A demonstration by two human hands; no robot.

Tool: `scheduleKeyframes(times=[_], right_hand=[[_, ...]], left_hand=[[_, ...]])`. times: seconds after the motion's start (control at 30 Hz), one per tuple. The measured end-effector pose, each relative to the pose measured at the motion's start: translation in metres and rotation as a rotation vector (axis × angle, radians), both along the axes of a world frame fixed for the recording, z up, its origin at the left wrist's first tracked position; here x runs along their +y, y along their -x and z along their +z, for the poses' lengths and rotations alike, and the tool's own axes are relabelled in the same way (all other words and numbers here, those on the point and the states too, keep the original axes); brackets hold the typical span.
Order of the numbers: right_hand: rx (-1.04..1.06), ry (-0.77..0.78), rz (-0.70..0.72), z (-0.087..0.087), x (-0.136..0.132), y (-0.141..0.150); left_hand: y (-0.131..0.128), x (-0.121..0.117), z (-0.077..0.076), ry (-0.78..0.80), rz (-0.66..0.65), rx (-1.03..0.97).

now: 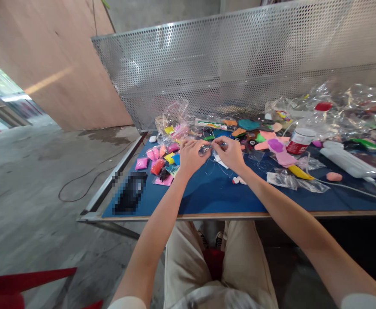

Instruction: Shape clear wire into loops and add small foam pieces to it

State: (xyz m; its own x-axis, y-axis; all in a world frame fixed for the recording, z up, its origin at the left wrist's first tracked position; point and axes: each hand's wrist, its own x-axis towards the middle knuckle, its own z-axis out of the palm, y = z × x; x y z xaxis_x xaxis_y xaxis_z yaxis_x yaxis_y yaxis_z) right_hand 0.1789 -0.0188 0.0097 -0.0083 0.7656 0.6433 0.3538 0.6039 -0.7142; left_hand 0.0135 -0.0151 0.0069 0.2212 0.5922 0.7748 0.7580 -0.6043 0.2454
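Observation:
My left hand [191,155] is closed around a small piece of crinkled clear plastic [204,149], which looks like a little bag. Close beside it, my right hand [230,151] pinches thumb and fingers together at the plastic's right edge; what lies in the pinch is too small to make out. Both hands are just above the blue tabletop [207,197]. Thin thread or wire curls below them, and a white piece [220,161] rests under my right hand. A small white and red shape [239,180] lies nearer the front edge.
Packets of coloured clay [157,166] are to the left, with a pixelated dark object [130,193] in front. Rightward are flat clay pieces [276,146], a red-labelled bottle [300,139], a white device with a cord [351,161] and plastic bags. A perforated metal panel [207,73] stands behind.

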Motion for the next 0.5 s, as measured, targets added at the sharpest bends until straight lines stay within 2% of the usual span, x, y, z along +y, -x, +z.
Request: scheduleKeyframes(times=[0.27,0.5], right_hand=[[-0.063,0.005,-0.037,-0.003,0.007,-0.006],[-0.089,0.043,-0.030,-0.006,0.011,-0.007]], left_hand=[[0.004,0.008,-0.003,0.103,-0.114,-0.045],[0.007,0.011,-0.004,0.059,-0.091,0.012]])
